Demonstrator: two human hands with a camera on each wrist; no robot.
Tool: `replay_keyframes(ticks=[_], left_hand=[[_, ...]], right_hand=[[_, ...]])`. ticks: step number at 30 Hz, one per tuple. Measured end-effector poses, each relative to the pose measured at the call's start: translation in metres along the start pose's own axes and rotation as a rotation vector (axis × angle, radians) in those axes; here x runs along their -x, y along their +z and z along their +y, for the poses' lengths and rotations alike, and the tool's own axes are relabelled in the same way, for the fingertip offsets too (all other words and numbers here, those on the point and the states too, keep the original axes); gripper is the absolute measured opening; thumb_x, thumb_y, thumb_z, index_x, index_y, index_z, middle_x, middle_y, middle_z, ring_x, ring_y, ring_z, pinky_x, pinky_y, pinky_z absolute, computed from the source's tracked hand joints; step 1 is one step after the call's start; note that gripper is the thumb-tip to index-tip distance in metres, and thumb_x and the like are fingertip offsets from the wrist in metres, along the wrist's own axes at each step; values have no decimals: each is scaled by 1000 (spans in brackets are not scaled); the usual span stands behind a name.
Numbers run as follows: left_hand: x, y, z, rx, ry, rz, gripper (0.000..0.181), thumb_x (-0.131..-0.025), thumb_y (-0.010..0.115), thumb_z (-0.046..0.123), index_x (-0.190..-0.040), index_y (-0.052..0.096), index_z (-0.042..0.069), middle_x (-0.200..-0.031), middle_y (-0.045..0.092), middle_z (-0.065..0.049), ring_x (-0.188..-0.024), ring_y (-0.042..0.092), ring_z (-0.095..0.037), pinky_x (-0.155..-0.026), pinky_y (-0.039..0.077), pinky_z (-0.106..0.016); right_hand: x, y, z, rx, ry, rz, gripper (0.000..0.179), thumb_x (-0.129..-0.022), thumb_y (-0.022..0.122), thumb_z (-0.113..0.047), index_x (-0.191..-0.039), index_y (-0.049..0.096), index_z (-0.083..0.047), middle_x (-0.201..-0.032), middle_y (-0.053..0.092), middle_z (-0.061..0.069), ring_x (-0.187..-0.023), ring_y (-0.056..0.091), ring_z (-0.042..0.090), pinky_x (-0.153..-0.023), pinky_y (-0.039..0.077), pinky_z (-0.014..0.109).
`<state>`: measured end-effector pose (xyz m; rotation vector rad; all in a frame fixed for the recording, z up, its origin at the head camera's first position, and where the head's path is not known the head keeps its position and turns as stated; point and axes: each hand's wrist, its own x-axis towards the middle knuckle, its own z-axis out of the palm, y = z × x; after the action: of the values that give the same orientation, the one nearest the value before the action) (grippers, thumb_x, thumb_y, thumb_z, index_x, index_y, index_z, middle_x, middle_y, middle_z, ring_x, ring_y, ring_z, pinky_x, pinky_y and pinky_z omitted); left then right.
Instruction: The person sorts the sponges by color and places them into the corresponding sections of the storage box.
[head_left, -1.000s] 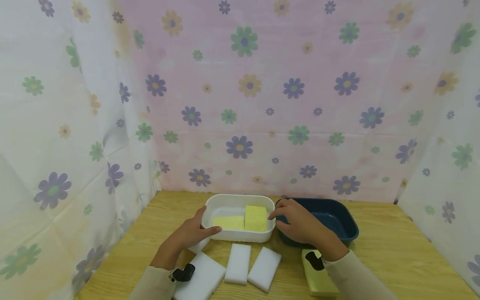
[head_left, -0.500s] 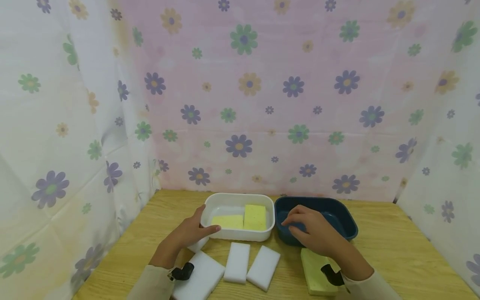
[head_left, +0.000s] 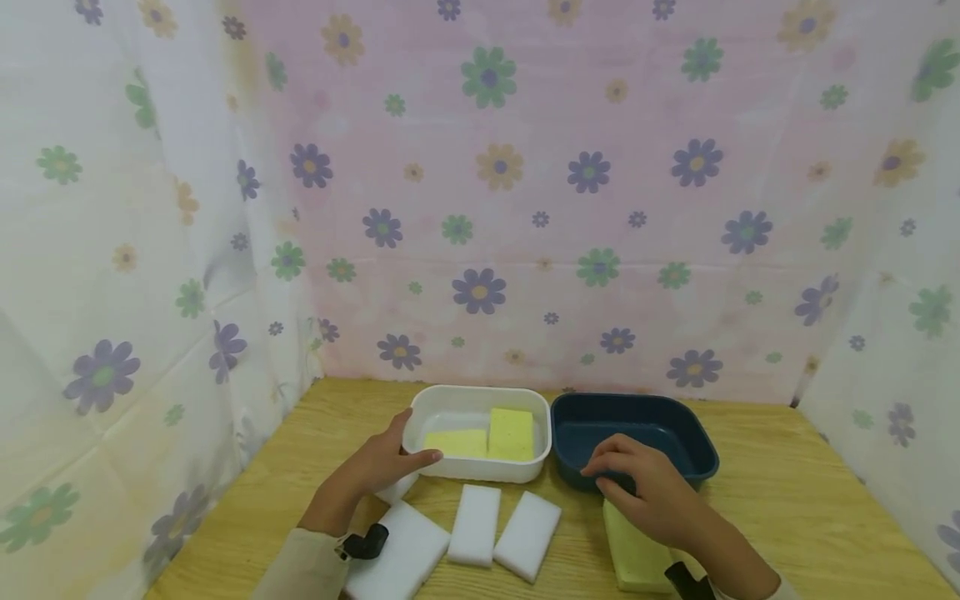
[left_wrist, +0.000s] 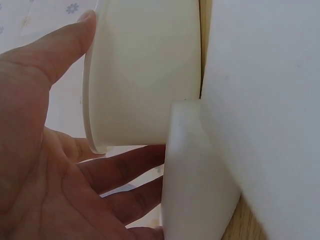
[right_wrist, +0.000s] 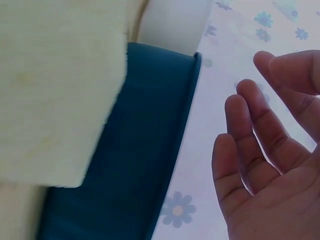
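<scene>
The left hand point(head_left: 378, 464) grips the white plastic tub point(head_left: 487, 472), two yellow foam blocks point(head_left: 512, 435) inside it. Right of the tub, the empty, loosely bent right hand point(head_left: 651, 492) hovers over a yellow foam slab point(head_left: 633, 557).

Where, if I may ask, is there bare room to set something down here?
The widest bare stretch of table lies between the dark blue tub and right floral curtain. A smaller gap separates the rightmost white foam block from the yellow foam block. The front left is crowded: white foam blocks lie by the left hand and white tub.
</scene>
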<state>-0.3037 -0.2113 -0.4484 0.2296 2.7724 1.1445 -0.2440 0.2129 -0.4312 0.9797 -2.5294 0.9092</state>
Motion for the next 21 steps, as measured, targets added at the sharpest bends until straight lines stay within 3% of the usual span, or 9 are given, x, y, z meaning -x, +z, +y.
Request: replay_keyframes(ticks=[11,16,21], left_hand=[[1,-1,0,-9,-13,-3,114,-88,74,63,-167,12,8,-132,66,-18,-116,66,-28,-98,53,-55],[2,-2,1,-16,-20,-2,114,-88,74,63,-167,11,8,-130,67,-17,-116,66,-27,-98,53,-54],[1,-1,1,-12,-7,0,114,-88,74,62,-166,11,7,-129,67,-16,-114,66,-26,-96,54,-53]], right_hand=[[33,-5,15,4,-71,50,39,-88,79,-2,-112,73,-32,-112,64,-15,-93,66,6,-72,57,29],[46,-11,26,-41,-72,-15,35,-89,84,-18,-121,71,-23,-119,66,-11,-104,66,11,-82,58,30],[58,-19,34,-42,15,-102,51,-85,84,-41,-130,67,-24,-128,65,-10,-116,62,6,-92,55,26]])
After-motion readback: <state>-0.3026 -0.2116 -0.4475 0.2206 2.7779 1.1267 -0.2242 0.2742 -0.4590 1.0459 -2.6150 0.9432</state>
